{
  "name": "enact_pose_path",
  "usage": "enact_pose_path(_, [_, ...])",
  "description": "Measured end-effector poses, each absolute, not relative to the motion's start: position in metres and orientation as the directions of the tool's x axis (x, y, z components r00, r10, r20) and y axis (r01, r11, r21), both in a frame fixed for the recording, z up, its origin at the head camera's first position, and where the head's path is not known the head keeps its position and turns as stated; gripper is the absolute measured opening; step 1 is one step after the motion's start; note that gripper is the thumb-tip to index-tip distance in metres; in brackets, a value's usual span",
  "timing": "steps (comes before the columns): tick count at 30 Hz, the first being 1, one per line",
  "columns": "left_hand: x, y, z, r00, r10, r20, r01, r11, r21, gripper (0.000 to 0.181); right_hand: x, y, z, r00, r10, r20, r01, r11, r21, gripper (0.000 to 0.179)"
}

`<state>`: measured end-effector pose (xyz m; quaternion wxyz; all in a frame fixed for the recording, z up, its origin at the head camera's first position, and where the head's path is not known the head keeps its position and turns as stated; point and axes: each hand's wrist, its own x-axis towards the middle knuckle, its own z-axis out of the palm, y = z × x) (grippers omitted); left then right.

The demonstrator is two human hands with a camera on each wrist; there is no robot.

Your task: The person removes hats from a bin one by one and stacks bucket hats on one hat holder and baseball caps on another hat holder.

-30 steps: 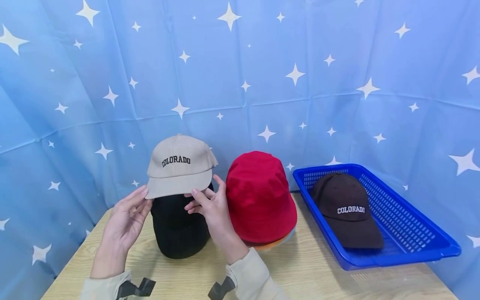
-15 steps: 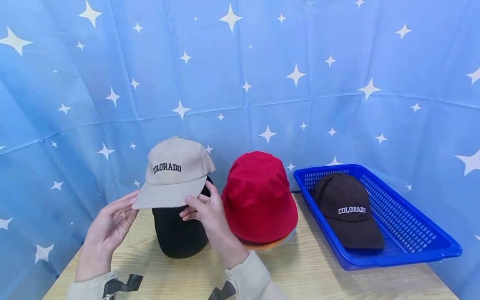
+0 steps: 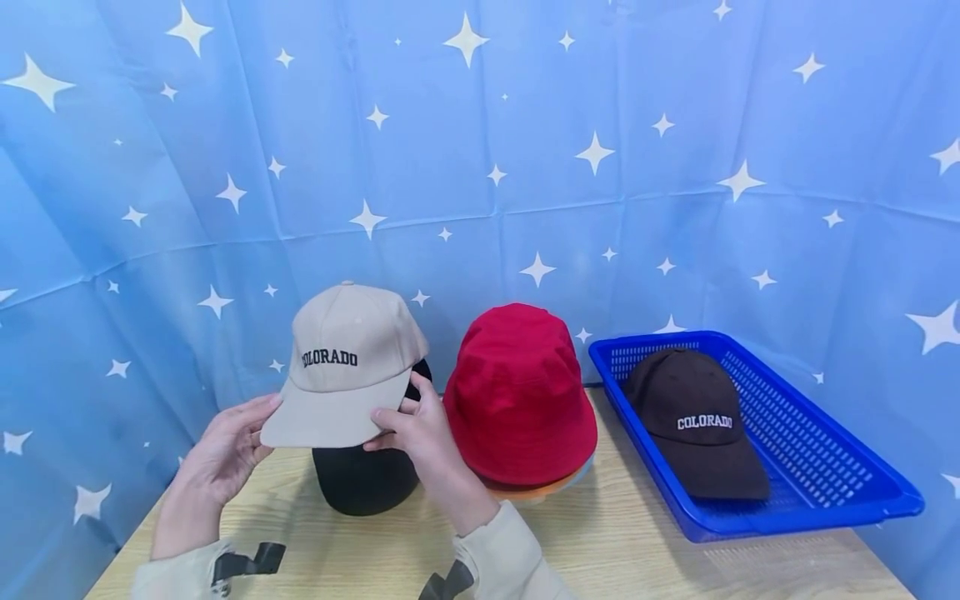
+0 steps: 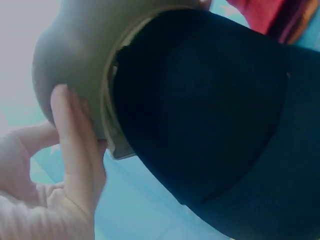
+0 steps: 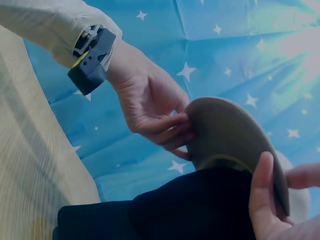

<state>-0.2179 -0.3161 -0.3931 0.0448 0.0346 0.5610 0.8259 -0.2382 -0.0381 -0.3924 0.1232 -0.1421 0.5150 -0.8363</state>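
A beige baseball cap [image 3: 363,325] lettered "COLORADO" sits low over a black cap [image 3: 367,483], its brim toward me. My left hand [image 3: 213,458] pinches the left edge of that brim, with fingers on the underside in the left wrist view. At the brim's right side my right hand [image 3: 423,437] pinches it between thumb and fingers. From below, the right wrist view shows both hands on the beige brim [image 5: 225,130] and the black cap's crown reaching up toward it. Most of the black cap's crown is hidden in the head view.
A red bucket hat [image 3: 521,392] stands just right of my right hand, with orange and light blue edges beneath it. Farther right, a blue plastic basket [image 3: 825,425] holds a dark brown "COLORADO" cap [image 3: 690,417]. A starry blue cloth [image 3: 465,125] hangs behind the wooden table [image 3: 600,542].
The beige cap has come down and slightly left over the black cap, covering more of it. Both hands stay on its brim; my left hand has moved left.
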Motion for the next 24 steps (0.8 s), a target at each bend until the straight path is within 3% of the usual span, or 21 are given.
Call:
enact_pose_path(4, [-0.221,-0.311,-0.395,-0.998,0.041,-0.055,-0.063,-0.216,0.974,0.019,-0.239,-0.036,-0.394,-0.938,-0.336,0.089,0.06,-0.408,-0.911,0.077])
enact_pose_path(10, [-0.224,-0.312,-0.397,-0.994,0.024,-0.102,-0.105,-0.158,0.982,0.01,-0.241,-0.038,-0.402,-0.953,-0.295,0.071,0.036,-0.343,-0.939,0.063])
enact_pose_path(16, [-0.227,-0.317,-0.407,-0.986,0.058,-0.159,-0.163,-0.078,0.983,0.01,-0.245,-0.04,-0.416,-0.957,-0.281,0.071,-0.001,-0.241,-0.97,0.044])
enact_pose_path(24, [-0.23,-0.327,-0.418,-0.975,0.13,-0.178,-0.184,-0.035,0.982,0.011,-0.247,-0.041,-0.427,-0.946,-0.317,0.066,-0.001,-0.202,-0.979,0.039])
